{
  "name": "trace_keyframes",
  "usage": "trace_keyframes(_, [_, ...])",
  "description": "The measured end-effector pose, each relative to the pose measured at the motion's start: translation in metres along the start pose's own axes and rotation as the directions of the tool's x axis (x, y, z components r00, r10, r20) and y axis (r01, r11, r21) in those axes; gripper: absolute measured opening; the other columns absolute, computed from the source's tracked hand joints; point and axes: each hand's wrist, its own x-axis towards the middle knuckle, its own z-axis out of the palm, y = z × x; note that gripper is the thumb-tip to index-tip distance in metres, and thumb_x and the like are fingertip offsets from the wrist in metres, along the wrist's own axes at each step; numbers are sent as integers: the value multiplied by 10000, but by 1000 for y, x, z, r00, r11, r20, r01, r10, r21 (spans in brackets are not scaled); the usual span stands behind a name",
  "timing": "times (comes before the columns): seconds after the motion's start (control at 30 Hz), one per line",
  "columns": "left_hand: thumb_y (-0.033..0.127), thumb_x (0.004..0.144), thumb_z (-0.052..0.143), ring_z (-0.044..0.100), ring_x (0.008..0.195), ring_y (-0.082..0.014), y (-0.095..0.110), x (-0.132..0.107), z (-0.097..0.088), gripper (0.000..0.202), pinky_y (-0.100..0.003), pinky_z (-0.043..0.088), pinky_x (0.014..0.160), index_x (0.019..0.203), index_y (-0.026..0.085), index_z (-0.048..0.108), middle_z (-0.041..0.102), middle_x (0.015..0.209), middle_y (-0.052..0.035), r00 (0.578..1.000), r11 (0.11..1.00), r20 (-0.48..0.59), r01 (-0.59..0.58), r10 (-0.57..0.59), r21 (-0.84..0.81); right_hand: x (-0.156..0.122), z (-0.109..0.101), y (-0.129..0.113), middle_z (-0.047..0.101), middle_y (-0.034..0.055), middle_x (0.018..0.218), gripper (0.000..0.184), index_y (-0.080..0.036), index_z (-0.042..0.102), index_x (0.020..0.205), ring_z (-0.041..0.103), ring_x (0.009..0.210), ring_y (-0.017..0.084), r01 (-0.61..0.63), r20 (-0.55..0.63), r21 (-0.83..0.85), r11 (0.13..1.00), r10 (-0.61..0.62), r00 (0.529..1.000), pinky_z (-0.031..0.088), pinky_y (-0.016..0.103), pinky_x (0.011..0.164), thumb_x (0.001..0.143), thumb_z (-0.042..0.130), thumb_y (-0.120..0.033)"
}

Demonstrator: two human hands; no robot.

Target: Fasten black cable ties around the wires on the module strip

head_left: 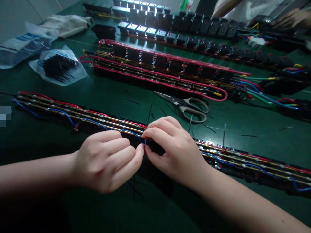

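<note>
Working both hands close together at the middle of a long wiring strip [116, 124] that lies slantwise across the green desk [243, 116], from far left to lower right. Left hand [107, 161] is on the near side, fingers curled, thumb and index tips drawn together right by a blue wire [132, 132]. Right hand [175, 149] reaches over the strip from the right; its index is at the rods, thumb lower, tips almost meeting the left hand's. Can't tell whether either is clamped on the wire or on something thinner; the contact spot is too small. Strip has brass-coloured rods [97, 119] running lengthwise, red wire along the far edge, blue along the near one. Thin black ties [150, 113] stick up from it beside and beyond the right hand. Scissors [179, 105] lie just past the right hand, blades pointing left, cut-looking black bits [249, 136] scattered around. Behind: another assembly with red cable [167, 85] looped round it, then rows of black socket blocks [171, 37]. Clear bag [36, 66] of black ties sits upper left. Another person's hand [289, 19] is at top right, blurred.
</note>
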Motion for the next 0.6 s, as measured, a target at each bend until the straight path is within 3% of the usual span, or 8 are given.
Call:
trace_keyframes(0.17, [112, 866, 680, 573, 552, -145, -7, -2, 6, 164, -316, 405, 475, 999, 17, 667, 678, 659, -20, 999, 997, -42, -36, 33, -65, 0, 2, 2, 713, 100, 945, 87, -99, 708, 887, 590, 906, 218, 13, -11, -4, 1000, -13, 1000, 513, 349, 812, 875, 622, -105])
trace_keyframes(0.37, [97, 886, 642, 541, 535, -130, -11, -3, 8, 94, -312, 420, 485, 968, 55, 658, 665, 639, 2, 997, 995, -75, -30, 23, -98, 0, 1, 1, 705, 97, 919, 64, -97, 696, 855, 583, 894, 218, -8, -9, 2, 1000, 8, 1000, 500, 347, 799, 850, 632, -94])
trace_keyframes(0.6, [94, 886, 662, 604, 600, -131, -10, -4, 6, 129, -304, 465, 526, 1010, 60, 657, 706, 680, 2, 996, 991, -78, -45, 35, -125, 1, 1, -1, 706, 76, 930, 104, -110, 712, 875, 555, 868, 207, -24, 6, 2, 1000, 24, 1000, 481, 342, 765, 875, 608, -102])
